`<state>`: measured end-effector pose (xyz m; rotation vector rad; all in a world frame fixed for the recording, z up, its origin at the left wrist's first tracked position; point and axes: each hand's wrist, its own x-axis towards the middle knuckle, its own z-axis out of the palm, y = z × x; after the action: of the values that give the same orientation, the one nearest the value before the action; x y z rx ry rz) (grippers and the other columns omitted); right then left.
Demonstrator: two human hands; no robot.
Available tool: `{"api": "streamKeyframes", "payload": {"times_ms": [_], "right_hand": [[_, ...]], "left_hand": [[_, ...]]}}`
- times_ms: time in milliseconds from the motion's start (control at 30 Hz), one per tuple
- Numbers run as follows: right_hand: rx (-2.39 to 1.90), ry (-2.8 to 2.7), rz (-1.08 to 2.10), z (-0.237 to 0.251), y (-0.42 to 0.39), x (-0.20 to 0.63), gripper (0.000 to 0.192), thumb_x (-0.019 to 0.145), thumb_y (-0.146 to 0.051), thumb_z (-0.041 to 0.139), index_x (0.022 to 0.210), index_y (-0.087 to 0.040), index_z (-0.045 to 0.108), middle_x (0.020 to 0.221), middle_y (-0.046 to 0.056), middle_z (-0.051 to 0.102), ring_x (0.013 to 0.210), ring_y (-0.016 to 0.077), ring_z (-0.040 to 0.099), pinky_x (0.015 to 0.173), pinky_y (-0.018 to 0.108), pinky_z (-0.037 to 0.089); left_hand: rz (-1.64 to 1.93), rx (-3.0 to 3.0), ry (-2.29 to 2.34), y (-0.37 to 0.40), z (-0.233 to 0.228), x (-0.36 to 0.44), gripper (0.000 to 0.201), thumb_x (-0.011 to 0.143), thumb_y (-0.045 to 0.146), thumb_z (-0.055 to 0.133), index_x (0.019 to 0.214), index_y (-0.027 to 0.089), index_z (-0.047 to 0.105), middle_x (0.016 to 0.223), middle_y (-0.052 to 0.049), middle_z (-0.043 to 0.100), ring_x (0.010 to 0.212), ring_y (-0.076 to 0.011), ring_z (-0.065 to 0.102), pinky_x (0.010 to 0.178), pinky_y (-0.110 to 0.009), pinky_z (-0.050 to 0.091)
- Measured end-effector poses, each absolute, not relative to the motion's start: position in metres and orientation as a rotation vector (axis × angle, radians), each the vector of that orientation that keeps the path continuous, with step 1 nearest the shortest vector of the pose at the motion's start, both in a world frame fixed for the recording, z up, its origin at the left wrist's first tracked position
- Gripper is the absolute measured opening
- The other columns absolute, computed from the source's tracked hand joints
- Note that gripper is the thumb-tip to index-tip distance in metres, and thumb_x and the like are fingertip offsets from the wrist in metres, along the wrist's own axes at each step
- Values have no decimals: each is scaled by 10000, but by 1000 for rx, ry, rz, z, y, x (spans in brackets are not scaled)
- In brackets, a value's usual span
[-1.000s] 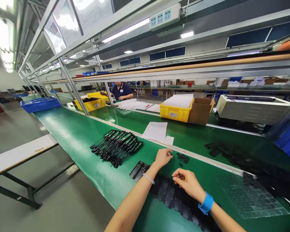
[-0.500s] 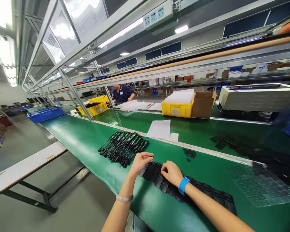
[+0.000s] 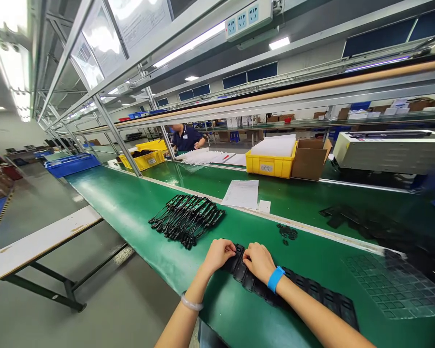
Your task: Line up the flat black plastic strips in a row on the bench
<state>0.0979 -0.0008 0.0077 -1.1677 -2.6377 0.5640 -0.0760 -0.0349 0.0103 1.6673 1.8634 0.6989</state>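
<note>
Head view: I've got both hands down at the near-left end of the row of black panels [image 3: 297, 290] on the green table [image 3: 137, 208], left hand [image 3: 219, 253] curled with fingertips pinching the end panel's left edge, right hand [image 3: 259, 261] pressed flat on the panel just beside it. That row's long axis runs away to my right along the right forearm, so the left hand sits nearer its free end. Cable bundle [image 3: 186, 220] lies apart, up-left.

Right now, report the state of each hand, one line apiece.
Left hand: fingers curled down onto the end of the row of black plastic shells; grip cannot be told.
Right hand: pressed on the same row; grip cannot be told.
</note>
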Motion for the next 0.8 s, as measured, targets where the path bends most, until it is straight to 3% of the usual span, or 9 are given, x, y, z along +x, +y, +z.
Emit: {"api": "streamKeyframes", "payload": {"times_ms": [267, 433, 567, 700, 800], "right_hand": [[-1315, -2493, 528, 19, 50, 161, 137, 922, -161, 522, 908, -141, 656, 899, 30, 626, 824, 150, 572, 786, 318, 456], [-1566, -2434, 433, 18, 86, 207, 164, 930, -172, 505, 839, -127, 634, 780, 16, 607, 750, 150, 567, 731, 312, 459], [-1583, -2503, 388, 7, 89, 207, 144, 930, -183, 509, 884, -133, 636, 858, 36, 617, 823, 170, 581, 758, 327, 459], [-1502, -2607, 318, -10, 79, 202, 178, 923, -207, 507, 985, -111, 644, 954, 110, 615, 865, 246, 614, 742, 367, 465], [-1372, -2682, 285, -33, 83, 219, 178, 895, -167, 507, 909, -121, 679, 872, 120, 632, 793, 256, 644, 723, 379, 481]], "left_hand": [[504, 1843, 2047, -31, 8, -71, 144, 720, 131, 710, 830, 221, 734, 834, -15, 648, 766, -163, 569, 658, -252, 364], [455, 1906, 2074, -33, 7, -72, 78, 739, 164, 716, 780, 230, 727, 880, -5, 628, 825, -162, 568, 688, -249, 379], [374, 1969, 2064, -31, 12, -73, 89, 755, 162, 692, 801, 227, 732, 902, -18, 637, 846, -181, 582, 703, -261, 405], [319, 2068, 2030, -23, 25, -56, 163, 802, 223, 647, 945, 240, 722, 932, -27, 652, 889, -191, 599, 715, -262, 436], [237, 2139, 2022, -6, 36, -25, 269, 836, 272, 604, 1092, 241, 681, 989, -46, 662, 914, -205, 610, 658, -274, 442]]}}
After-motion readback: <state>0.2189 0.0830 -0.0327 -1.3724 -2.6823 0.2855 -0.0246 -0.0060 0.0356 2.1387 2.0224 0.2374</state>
